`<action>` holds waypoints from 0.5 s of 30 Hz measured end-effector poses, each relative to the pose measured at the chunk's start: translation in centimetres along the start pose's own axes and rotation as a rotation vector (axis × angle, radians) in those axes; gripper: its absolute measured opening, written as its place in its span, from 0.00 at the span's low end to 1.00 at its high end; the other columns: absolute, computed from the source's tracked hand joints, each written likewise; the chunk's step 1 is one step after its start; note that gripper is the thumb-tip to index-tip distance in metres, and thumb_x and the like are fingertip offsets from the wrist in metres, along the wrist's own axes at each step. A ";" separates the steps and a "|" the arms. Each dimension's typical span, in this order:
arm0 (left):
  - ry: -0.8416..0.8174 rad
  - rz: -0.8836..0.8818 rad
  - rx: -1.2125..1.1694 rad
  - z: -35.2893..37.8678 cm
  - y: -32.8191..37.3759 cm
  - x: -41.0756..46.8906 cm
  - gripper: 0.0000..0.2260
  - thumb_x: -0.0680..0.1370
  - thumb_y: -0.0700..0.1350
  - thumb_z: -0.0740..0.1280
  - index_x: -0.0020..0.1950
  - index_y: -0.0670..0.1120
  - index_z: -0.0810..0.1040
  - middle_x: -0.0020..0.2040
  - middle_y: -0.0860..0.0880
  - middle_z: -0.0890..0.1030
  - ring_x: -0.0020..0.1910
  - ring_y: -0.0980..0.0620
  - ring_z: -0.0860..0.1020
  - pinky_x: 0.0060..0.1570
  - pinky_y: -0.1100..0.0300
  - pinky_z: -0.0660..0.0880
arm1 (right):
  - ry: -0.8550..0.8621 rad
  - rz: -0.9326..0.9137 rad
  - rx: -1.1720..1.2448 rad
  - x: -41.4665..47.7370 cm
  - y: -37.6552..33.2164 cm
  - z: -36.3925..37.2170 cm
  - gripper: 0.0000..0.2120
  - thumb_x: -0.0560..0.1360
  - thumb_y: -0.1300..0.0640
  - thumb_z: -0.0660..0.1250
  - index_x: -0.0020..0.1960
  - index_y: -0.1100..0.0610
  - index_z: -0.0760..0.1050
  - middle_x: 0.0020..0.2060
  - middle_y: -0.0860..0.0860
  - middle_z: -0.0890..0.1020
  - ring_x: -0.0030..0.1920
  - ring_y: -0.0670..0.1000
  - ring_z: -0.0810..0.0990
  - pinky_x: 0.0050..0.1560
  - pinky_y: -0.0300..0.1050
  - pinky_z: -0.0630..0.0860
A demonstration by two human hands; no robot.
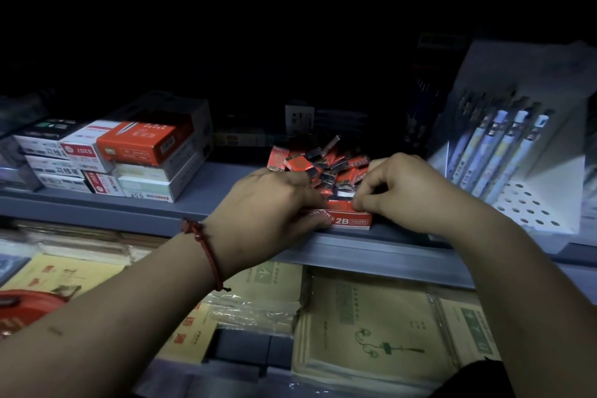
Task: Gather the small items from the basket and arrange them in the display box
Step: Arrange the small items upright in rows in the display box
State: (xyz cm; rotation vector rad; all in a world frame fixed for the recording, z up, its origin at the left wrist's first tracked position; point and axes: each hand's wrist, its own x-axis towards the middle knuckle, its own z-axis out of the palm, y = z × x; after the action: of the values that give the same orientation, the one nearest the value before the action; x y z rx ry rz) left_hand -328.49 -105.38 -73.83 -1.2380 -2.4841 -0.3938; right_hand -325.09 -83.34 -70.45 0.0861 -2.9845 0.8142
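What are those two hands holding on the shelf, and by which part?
The left hand grips the red 2B display box at its left front corner; the right hand pinches at its top front edge, what exactly is unclear.

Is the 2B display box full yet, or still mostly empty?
Full, heaped in fact: the small red packets pile loosely above the rim of the display box, jumbled rather than in rows.

Left of my left hand [271, 203] the shelf [206, 184] lies open as far as the stacked boxes [129, 158]. Just right of my right hand [403, 191] the pen rack [517, 171] blocks the way. Past my fingers the pile of packs [326, 165] blocks reach; above it is dark open space. The box [350, 220] fills the gap between my hands.
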 end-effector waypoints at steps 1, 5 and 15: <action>-0.004 0.004 -0.015 -0.1 -0.1 0.0 0.18 0.78 0.64 0.61 0.56 0.56 0.84 0.47 0.56 0.79 0.46 0.52 0.79 0.43 0.59 0.71 | 0.002 0.001 0.000 -0.1 0.0 0.1 0.06 0.74 0.57 0.75 0.38 0.52 0.85 0.38 0.43 0.82 0.41 0.38 0.79 0.43 0.31 0.71; 0.115 -0.083 -0.261 -1.3 -0.9 -0.1 0.14 0.79 0.60 0.66 0.50 0.51 0.84 0.42 0.55 0.82 0.41 0.58 0.79 0.41 0.64 0.74 | 0.117 -0.026 0.010 -0.4 0.1 0.9 0.07 0.74 0.56 0.75 0.36 0.49 0.84 0.36 0.43 0.81 0.38 0.39 0.79 0.40 0.33 0.71; 0.183 -0.488 -0.354 -0.5 -5.0 -0.8 0.24 0.73 0.51 0.76 0.68 0.52 0.77 0.57 0.53 0.74 0.44 0.61 0.79 0.43 0.77 0.73 | 0.359 -0.170 0.186 1.3 -3.2 4.4 0.14 0.71 0.47 0.76 0.54 0.50 0.82 0.45 0.45 0.78 0.35 0.41 0.72 0.39 0.34 0.68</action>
State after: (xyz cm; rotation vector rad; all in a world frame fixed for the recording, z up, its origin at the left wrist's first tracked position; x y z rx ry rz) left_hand -331.92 -109.07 -74.17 -0.6427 -2.6034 -1.0562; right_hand -326.35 -88.34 -72.56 0.1770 -2.5253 0.9666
